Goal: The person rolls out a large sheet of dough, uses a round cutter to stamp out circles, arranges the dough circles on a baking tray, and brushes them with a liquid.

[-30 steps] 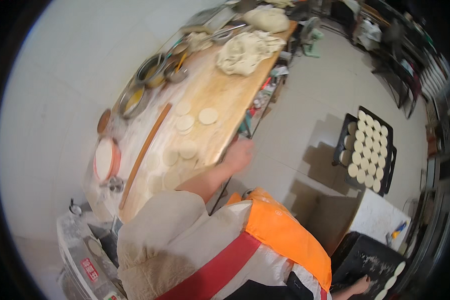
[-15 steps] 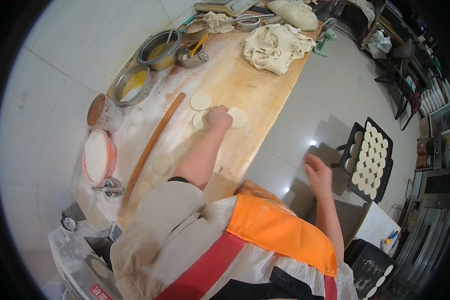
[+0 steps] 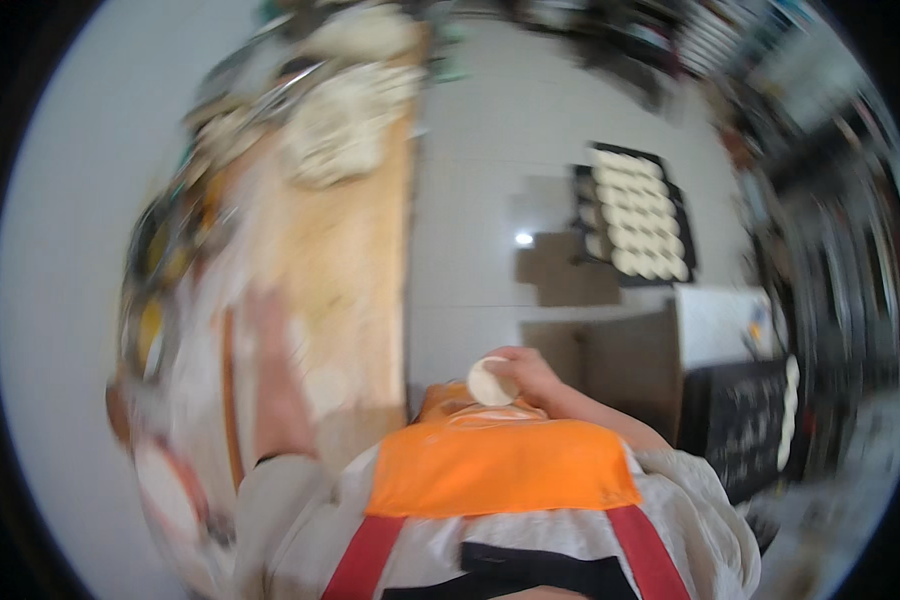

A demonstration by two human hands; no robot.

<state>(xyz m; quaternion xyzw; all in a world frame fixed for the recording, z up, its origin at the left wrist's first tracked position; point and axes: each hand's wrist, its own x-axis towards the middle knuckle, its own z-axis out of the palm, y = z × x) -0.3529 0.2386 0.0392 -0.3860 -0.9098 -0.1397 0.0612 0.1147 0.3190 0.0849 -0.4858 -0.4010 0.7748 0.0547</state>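
Observation:
In my right hand (image 3: 532, 372) is a pale round dough wrapper (image 3: 490, 384), gripped at its edge in front of my orange apron. My left hand (image 3: 268, 315) is over the floured wooden worktop (image 3: 355, 290), beside a long wooden rolling pin (image 3: 231, 400). Motion smears the left hand's fingers, so I cannot make out whether they hold anything. Faint dough rounds (image 3: 325, 388) lie on the wood to the right of that forearm.
A heap of dough (image 3: 340, 125) sits at the worktop's far end, with bowls (image 3: 155, 240) along the wall. A white flour tub (image 3: 167, 490) stands near left. Across the floor is a black tray (image 3: 682, 225) with rows of dough rounds; another dark tray (image 3: 735, 425) is nearer.
The view has swung right. My right hand, empty before, has come in front of the apron and now holds a dough round. My left hand has left the dough rounds and lies nearer the rolling pin.

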